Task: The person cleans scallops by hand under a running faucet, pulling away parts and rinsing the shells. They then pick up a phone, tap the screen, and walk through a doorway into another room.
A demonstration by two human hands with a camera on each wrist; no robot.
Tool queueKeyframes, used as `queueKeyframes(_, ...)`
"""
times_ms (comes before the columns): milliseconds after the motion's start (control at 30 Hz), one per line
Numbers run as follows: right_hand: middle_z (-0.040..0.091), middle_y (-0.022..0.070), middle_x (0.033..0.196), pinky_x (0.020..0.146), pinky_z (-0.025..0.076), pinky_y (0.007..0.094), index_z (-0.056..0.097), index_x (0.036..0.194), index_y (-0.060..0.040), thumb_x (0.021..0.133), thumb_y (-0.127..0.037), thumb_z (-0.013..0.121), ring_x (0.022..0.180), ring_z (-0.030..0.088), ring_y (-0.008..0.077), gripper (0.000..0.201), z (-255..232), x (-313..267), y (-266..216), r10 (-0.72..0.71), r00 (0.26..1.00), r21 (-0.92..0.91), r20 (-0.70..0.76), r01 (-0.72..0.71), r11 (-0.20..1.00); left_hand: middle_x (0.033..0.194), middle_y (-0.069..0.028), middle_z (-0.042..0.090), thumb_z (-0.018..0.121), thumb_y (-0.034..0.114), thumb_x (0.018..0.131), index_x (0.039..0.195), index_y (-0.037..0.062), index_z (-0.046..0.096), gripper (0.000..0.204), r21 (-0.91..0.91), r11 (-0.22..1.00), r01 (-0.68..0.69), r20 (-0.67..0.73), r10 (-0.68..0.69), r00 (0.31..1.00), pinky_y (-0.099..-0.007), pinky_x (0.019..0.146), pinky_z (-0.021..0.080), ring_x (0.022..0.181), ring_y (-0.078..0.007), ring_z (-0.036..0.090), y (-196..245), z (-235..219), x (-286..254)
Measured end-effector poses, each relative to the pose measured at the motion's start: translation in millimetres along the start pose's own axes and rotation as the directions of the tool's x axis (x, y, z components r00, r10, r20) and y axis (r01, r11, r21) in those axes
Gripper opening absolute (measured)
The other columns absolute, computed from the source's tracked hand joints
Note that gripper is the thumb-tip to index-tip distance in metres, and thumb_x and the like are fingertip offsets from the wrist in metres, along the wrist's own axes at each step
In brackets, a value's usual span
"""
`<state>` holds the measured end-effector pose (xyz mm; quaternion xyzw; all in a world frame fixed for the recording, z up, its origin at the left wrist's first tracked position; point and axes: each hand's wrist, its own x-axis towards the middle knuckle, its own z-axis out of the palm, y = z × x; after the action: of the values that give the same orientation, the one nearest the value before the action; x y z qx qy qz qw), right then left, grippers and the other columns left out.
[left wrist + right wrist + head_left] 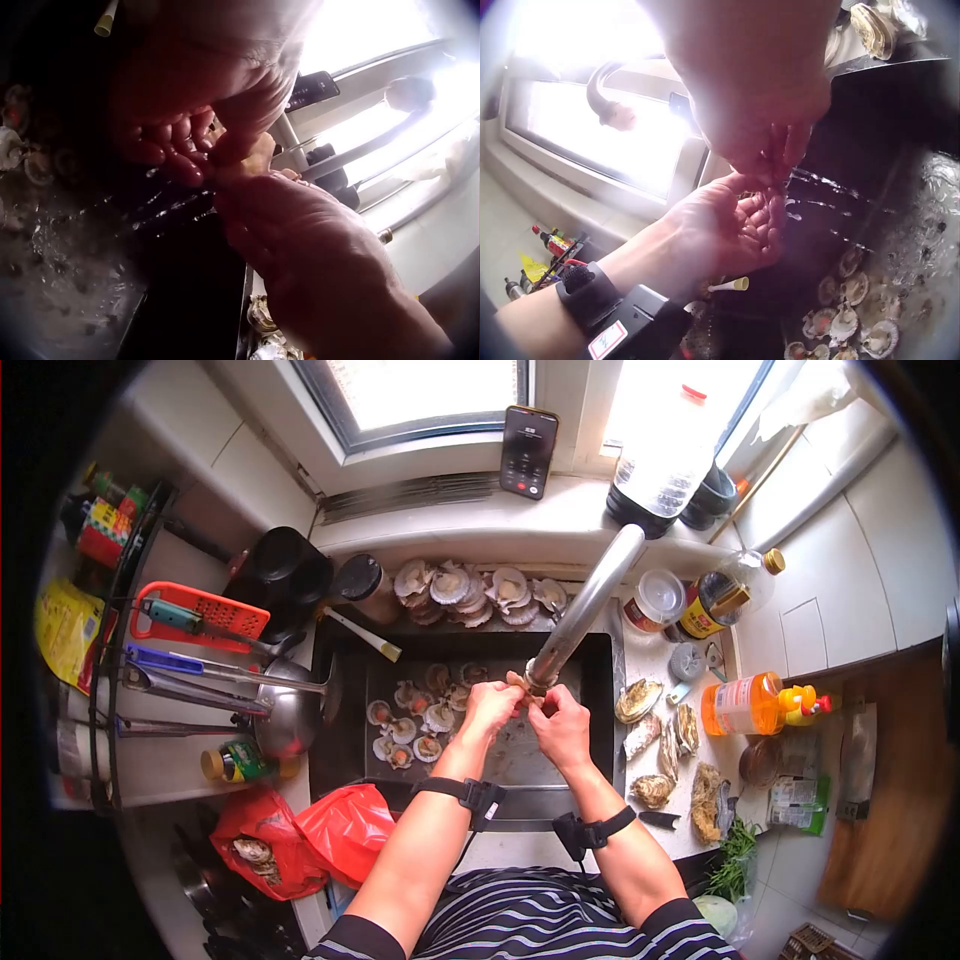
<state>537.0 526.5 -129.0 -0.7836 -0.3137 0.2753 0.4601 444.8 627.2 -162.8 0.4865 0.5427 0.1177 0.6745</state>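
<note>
Both hands meet under the metal tap [590, 600], over the dark sink [592, 760]. The left hand [492, 708] pinches a scallop [259, 156], a small yellowish piece mostly hidden by fingers. From the other side the right hand [562, 728] grips it too, fingers bent close against the left fingertips. Water [829, 182] sprays off the fingers in thin streams. To the left in the sink lie several opened scallops on half shells [402, 730], some with orange roe. In the right wrist view the left hand's wet fingers are curled, palm upward.
Stacked scallop shells [450, 585] line the sink's back ledge. Oysters [640, 700] lie on the right counter near an orange bottle [740, 705]. A brush [365, 635] overhangs the back left corner. Ladles [285, 705] hang at left above a red bag [345, 830]. A phone [528, 452] leans by the window.
</note>
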Motion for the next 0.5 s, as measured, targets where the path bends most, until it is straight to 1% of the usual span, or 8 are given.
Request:
queueKeyframes(167,0.067,0.0064,0.076,0.066,0.051,0.0292,0.062,0.081,-0.0018,0.077,-0.014,0.070,0.066,0.063,0.0140,0.015,7.2,11.0,27.3,0.119,0.993,0.202,-0.029,-0.110,0.973,0.069,-0.0092,0.067,0.067,0.020,0.075,0.079,0.0016,0.069,0.019,0.327,0.941,-0.091,-0.103,0.131,0.986,-0.0311,0.062,0.051,0.066,-0.0148,0.064,-2.8,2.6,6.0)
queueKeyframes(233,0.066,0.0051,0.078,0.063,0.050,0.0252,0.060,0.088,-0.0017,0.078,-0.011,0.070,0.069,0.062,0.0115,0.017,9.5,18.3,46.0,0.250,0.967,0.394,0.053,-0.250,0.884,0.070,-0.0095,0.068,0.069,0.021,0.074,0.079,0.0040,0.070,0.018,0.532,0.832,-0.158,-0.148,0.275,0.950,-0.0322,0.064,0.051,0.066,-0.0160,0.065,10.9,6.1,-3.6)
queueKeyframes(267,0.066,0.0056,0.079,0.062,0.049,0.0241,0.059,0.090,-0.0016,0.079,-0.010,0.070,0.070,0.062,0.0112,0.018,7.4,19.3,41.7,0.315,0.942,0.503,0.114,-0.328,0.799,0.071,-0.0094,0.068,0.071,0.025,0.074,0.079,0.0055,0.070,0.020,0.515,0.838,-0.180,-0.156,0.298,0.942,-0.0340,0.066,0.051,0.067,-0.0183,0.065,10.2,6.4,-1.0)
queueKeyframes(300,0.066,0.0060,0.080,0.061,0.049,0.0230,0.058,0.093,-0.0014,0.080,-0.009,0.069,0.072,0.062,0.0110,0.018,5.9,20.6,38.4,0.371,0.911,0.598,0.182,-0.402,0.693,0.072,-0.0093,0.068,0.070,0.026,0.074,0.081,0.0053,0.069,0.021,0.427,0.875,-0.228,-0.174,0.327,0.929,-0.0347,0.067,0.051,0.068,-0.0182,0.065,7.8,8.1,1.3)
queueKeyframes(367,0.066,0.0076,0.087,0.059,0.048,0.0205,0.054,0.101,-0.0018,0.082,-0.007,0.068,0.075,0.064,0.0117,0.024,6.1,22.9,42.1,0.377,0.900,0.632,0.217,-0.424,0.648,0.074,-0.0091,0.068,0.069,0.027,0.075,0.086,0.0049,0.068,0.024,0.245,0.915,-0.320,-0.221,0.374,0.901,-0.0360,0.068,0.052,0.070,-0.0180,0.066,-4.2,10.2,7.9)
queueKeyframes(400,0.065,0.0075,0.089,0.059,0.049,0.0207,0.054,0.102,-0.0023,0.082,-0.007,0.068,0.076,0.064,0.0120,0.025,6.2,23.1,43.5,0.375,0.898,0.646,0.229,-0.429,0.632,0.082,-0.0050,0.068,0.067,0.030,0.081,0.098,0.0060,0.065,0.030,0.155,0.928,-0.340,-0.261,0.370,0.891,-0.0355,0.069,0.050,0.076,-0.0164,0.065,-24.0,13.0,21.5)
queueKeyframes(467,0.065,0.0069,0.092,0.060,0.049,0.0213,0.054,0.104,-0.0032,0.082,-0.008,0.068,0.077,0.064,0.0125,0.027,5.9,23.7,45.5,0.370,0.894,0.643,0.251,-0.440,0.627,0.086,-0.0019,0.068,0.064,0.030,0.085,0.104,0.0073,0.062,0.030,-0.228,0.971,-0.066,-0.169,0.027,0.985,-0.0327,0.069,0.047,0.079,-0.0152,0.064,-14.2,16.7,6.0)
queueKeyframes(500,0.065,0.0063,0.094,0.060,0.049,0.0216,0.053,0.106,-0.0036,0.082,-0.009,0.069,0.077,0.064,0.0125,0.028,6.1,23.7,45.9,0.367,0.892,0.626,0.262,-0.447,0.639,0.089,-0.0003,0.067,0.062,0.031,0.087,0.107,0.0080,0.061,0.030,-0.400,0.912,0.091,-0.074,-0.131,0.989,-0.0313,0.069,0.046,0.081,-0.0145,0.063,-7.0,17.2,-4.1)
